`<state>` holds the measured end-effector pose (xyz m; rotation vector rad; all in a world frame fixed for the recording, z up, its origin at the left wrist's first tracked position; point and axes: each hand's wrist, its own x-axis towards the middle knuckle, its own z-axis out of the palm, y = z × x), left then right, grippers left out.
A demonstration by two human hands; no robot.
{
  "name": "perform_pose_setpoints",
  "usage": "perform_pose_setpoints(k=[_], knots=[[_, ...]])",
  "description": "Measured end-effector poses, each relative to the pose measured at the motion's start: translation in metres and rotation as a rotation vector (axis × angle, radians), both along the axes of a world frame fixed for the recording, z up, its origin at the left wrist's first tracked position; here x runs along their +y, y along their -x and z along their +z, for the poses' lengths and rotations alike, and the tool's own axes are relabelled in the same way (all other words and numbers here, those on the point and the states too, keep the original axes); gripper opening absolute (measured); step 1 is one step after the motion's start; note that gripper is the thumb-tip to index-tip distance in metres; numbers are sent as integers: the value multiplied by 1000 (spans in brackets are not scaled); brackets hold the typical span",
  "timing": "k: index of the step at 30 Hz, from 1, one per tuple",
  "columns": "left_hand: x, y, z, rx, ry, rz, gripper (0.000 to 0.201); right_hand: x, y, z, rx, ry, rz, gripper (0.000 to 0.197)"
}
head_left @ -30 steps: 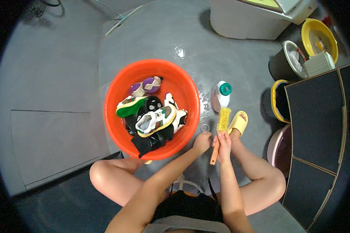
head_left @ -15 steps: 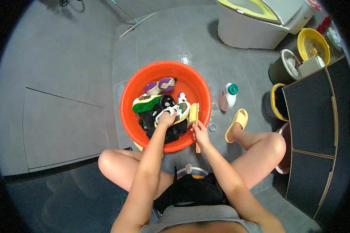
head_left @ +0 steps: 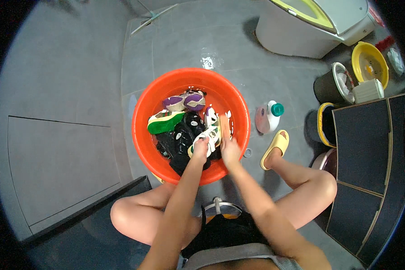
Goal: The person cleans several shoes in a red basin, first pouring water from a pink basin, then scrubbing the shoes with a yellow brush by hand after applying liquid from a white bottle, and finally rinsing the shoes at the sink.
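Note:
An orange-red basin [head_left: 144, 96] on the floor holds several shoes. My left hand [head_left: 201, 148] is closed around a white and green sneaker [head_left: 211, 133] at the basin's right side. My right hand [head_left: 231, 150] grips a wooden scrub brush [head_left: 225, 128], its back facing up and its bristle side against the sneaker's right side. Left of them lie black shoes [head_left: 183, 136] and a green-soled shoe [head_left: 166, 122]. Farther back in the basin is a pair of purple and white shoes [head_left: 184, 101].
A clear and white bottle with a green cap [head_left: 269, 118] stands right of the basin, near my yellow slipper [head_left: 280, 143]. Beyond are a toilet [head_left: 292, 33], a dark bin [head_left: 330, 85], a yellow basin [head_left: 369, 54] and a dark cabinet [head_left: 362, 148].
The brush has turned from bristles showing to its back facing up and now meets the sneaker. Both hands have shifted slightly nearer each other, and the view has tilted.

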<state>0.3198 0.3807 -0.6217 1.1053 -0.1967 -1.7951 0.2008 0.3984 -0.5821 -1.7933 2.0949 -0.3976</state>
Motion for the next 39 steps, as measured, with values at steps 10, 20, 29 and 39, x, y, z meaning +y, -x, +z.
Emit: perform_pose_setpoints(k=[10,20,29,39], knots=[[10,-20,2,-6,-91,201,30,40,-28,34,-28,-65,261,33],[8,-24,12,131,-178,387,33,38,-45,26,-102,-54,230,43],[-13,-2,14,293,-174,395,31,-65,-9,3,-46,-36,86,27],[-25,-54,-4,271,-435,458,31,75,-44,3,-299,-104,142,26]])
